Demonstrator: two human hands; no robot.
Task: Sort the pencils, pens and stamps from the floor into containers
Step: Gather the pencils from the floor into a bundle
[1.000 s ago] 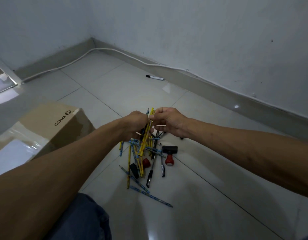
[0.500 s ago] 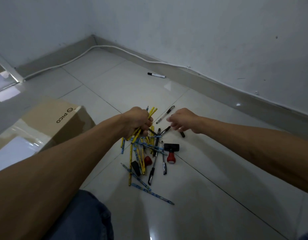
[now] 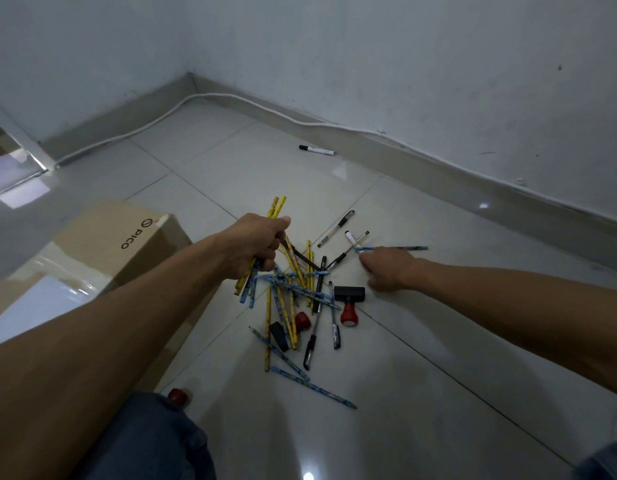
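A pile of yellow and blue pencils [image 3: 289,296] lies on the tiled floor, mixed with black pens [image 3: 310,341]. Two red-handled stamps are in the pile: one [image 3: 348,304] at the right, one [image 3: 300,322] near the middle. My left hand [image 3: 255,245] grips a bundle of pencils [image 3: 275,207] just above the pile's left edge. To the right of the pile, my right hand [image 3: 386,268] pinches a blue pencil [image 3: 414,248], which sticks out on both sides of it. More pens [image 3: 336,223] lie beyond the pile.
A cardboard box [image 3: 102,244] printed PICO stands at the left. A black-capped marker [image 3: 316,150] lies near the far baseboard, where a white cable [image 3: 161,116] runs. A small red object [image 3: 177,396] sits by my jeans-clad knee [image 3: 154,441].
My hands, together a second ago, have parted. The right hand has moved right and now has a blue pencil. The left hand keeps its bundle and has shifted slightly left.
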